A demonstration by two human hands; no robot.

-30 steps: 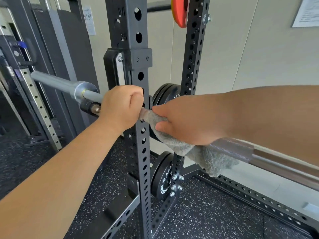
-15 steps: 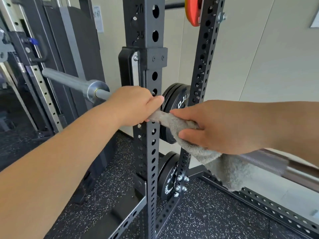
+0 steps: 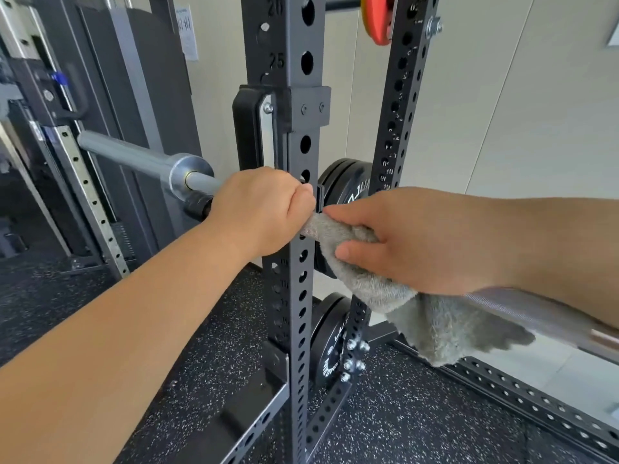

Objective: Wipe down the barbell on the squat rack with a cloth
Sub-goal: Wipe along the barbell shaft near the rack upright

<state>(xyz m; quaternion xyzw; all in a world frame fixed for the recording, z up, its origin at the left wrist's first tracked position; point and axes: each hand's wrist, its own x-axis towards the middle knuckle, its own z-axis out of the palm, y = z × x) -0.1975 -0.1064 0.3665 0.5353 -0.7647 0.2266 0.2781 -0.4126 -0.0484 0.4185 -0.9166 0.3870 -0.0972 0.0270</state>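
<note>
The steel barbell (image 3: 134, 159) lies across the black squat rack upright (image 3: 294, 296), its sleeve pointing left and its knurled shaft running off to the lower right. My left hand (image 3: 261, 209) grips the bar just left of the upright, fingers curled round it. My right hand (image 3: 418, 242) grips a grey fluffy cloth (image 3: 435, 326) wrapped round the shaft just right of the upright. The cloth's loose end hangs below the bar. The shaft under both hands is hidden.
A second perforated upright (image 3: 398, 128) stands behind, with black weight plates (image 3: 345, 189) stored on pegs and an orange plate (image 3: 378, 21) higher up. The rack's base rail (image 3: 522, 396) runs along the speckled rubber floor. Another machine (image 3: 67, 162) stands at the left.
The view has shifted slightly, so the rack sits further right in frame. My right hand with the cloth stays close to the upright; my left hand keeps its grip on the bar.
</note>
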